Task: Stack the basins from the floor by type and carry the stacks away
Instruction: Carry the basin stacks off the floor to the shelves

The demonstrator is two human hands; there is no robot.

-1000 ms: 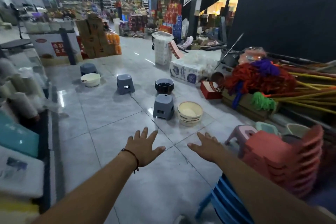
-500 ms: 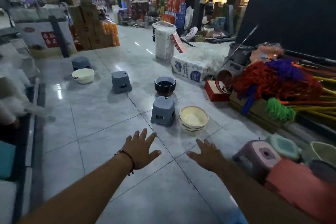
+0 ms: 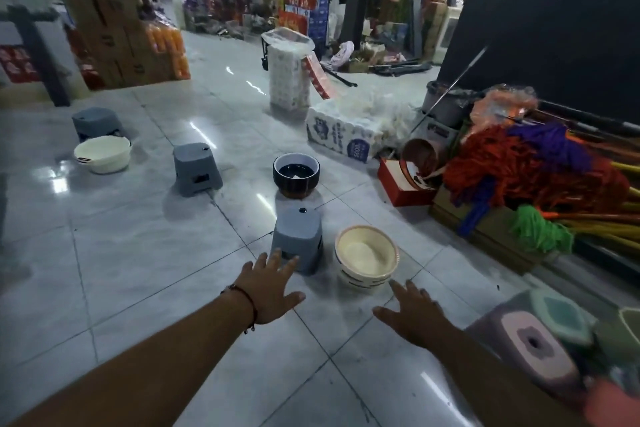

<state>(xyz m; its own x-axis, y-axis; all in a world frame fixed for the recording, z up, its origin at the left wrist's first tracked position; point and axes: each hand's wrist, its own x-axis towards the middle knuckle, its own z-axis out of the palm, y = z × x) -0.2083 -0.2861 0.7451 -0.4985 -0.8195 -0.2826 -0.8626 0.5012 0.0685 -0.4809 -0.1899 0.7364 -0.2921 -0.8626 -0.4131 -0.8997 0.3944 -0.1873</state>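
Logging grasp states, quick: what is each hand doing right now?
Left hand: open, fingers spread, holding nothing.
Right hand: open, fingers spread, holding nothing.

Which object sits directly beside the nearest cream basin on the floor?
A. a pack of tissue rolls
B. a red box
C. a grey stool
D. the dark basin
C: the nearest cream basin stands right next to a grey stool, with the dark basin farther back.
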